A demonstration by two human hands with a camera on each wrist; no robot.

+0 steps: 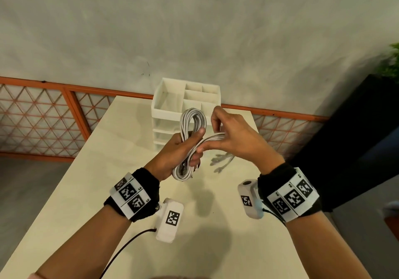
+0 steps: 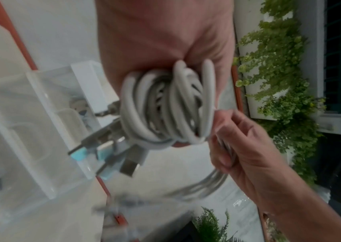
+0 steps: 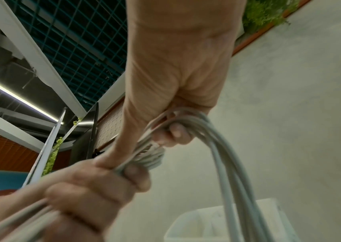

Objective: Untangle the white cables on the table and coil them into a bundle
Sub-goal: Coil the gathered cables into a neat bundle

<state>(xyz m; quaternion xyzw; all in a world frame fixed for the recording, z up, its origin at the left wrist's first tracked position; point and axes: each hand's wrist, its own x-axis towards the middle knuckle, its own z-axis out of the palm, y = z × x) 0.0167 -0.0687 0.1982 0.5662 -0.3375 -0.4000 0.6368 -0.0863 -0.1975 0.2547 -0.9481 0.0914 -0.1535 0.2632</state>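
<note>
A bundle of white cables (image 1: pixel 190 136) hangs in the air above the table, folded into long loops. My left hand (image 1: pixel 183 147) grips the bundle at its middle, thumb across the front. My right hand (image 1: pixel 218 132) pinches a run of loose strands (image 1: pixel 212 138) that leaves the bundle and bends toward the right. In the left wrist view the coil (image 2: pixel 165 106) shows end-on, with several metal plug ends (image 2: pixel 128 165) dangling below it and my right hand (image 2: pixel 225 144) curled round the strands. The right wrist view shows the strands (image 3: pixel 223 147) passing under my right fingers (image 3: pixel 175 132).
A white compartment organiser with drawers (image 1: pixel 172 108) stands at the far edge of the cream table (image 1: pixel 121 170), just behind the bundle. An orange-framed lattice rail (image 1: pixel 43 119) runs behind the table. A dark panel (image 1: pixel 349 132) and green plants (image 1: pixel 390 62) are on the right.
</note>
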